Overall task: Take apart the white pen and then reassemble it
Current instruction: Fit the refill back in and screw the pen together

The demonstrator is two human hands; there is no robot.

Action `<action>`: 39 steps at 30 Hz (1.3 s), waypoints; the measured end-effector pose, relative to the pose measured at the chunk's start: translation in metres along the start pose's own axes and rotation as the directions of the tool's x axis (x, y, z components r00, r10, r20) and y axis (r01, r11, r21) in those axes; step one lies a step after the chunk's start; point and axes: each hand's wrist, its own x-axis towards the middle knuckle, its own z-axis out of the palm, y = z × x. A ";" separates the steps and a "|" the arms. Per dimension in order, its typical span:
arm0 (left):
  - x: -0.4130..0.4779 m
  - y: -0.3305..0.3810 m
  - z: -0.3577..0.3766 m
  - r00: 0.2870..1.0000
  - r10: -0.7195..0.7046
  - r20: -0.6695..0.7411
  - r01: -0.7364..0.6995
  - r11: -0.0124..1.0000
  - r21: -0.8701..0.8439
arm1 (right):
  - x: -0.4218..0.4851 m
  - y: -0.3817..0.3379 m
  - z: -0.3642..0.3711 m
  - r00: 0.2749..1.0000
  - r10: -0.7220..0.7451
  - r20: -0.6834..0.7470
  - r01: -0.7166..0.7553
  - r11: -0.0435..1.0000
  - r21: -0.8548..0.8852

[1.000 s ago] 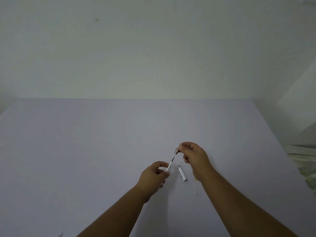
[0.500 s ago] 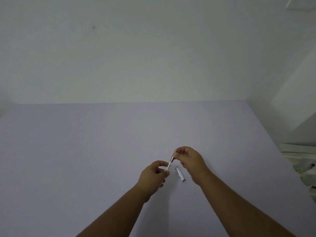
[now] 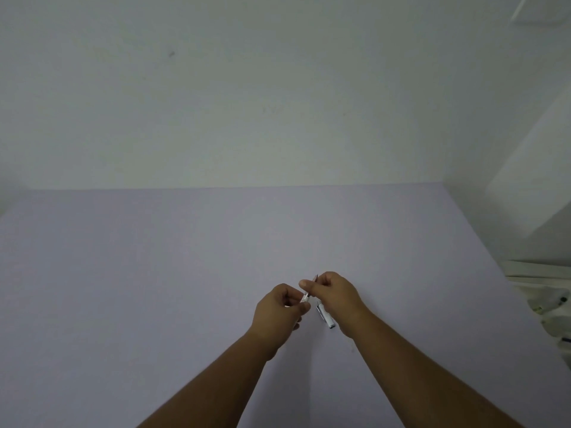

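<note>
While the left hand (image 3: 279, 310) gripped the white pen (image 3: 306, 297) barrel above the table (image 3: 154, 273), the right hand (image 3: 335, 293) pinched its tip end, seemingly to seat or twist the front piece. One pen was held; one cap (image 3: 325, 316) lay just beside the right wrist.

The left hand (image 3: 279, 312) is covering most of the white pen barrel (image 3: 305, 298), leaving only a short stub showing. The right hand (image 3: 335, 293) is hiding the front section; just a dark tip (image 3: 315, 277) is poking out, too small to make out. The pen cap (image 3: 325, 316) is lying partly behind the right wrist. Both forearms are running off the bottom edge. The pale clutter (image 3: 547, 301) at the right edge is blurring into shapes that cannot be told apart.
</note>
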 end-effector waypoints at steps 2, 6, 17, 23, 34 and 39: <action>-0.001 0.002 0.000 1.000 -0.001 -0.005 0.001 1.000 0.004 | -0.001 -0.003 0.002 1.000 0.002 0.030 -0.004 0.998 0.059; 0.001 0.003 -0.005 1.000 -0.010 -0.024 0.010 1.000 0.002 | -0.005 -0.007 0.000 0.996 -0.025 0.080 0.017 0.994 0.105; 0.001 0.005 -0.006 1.000 -0.007 -0.011 0.007 1.000 -0.001 | -0.003 -0.009 0.001 0.997 0.003 0.076 -0.006 0.999 0.044; 0.001 0.005 -0.008 0.999 -0.022 -0.026 0.022 1.000 -0.013 | -0.002 -0.013 0.002 0.994 0.001 0.107 -0.013 0.994 0.111; -0.001 0.003 -0.006 0.999 -0.047 -0.022 0.047 0.999 0.015 | -0.004 -0.007 0.001 0.991 0.021 0.131 -0.026 0.999 0.034; -0.003 0.004 -0.005 0.999 -0.051 -0.012 0.051 0.999 0.013 | -0.004 -0.009 -0.001 0.994 0.053 0.092 -0.050 0.998 -0.038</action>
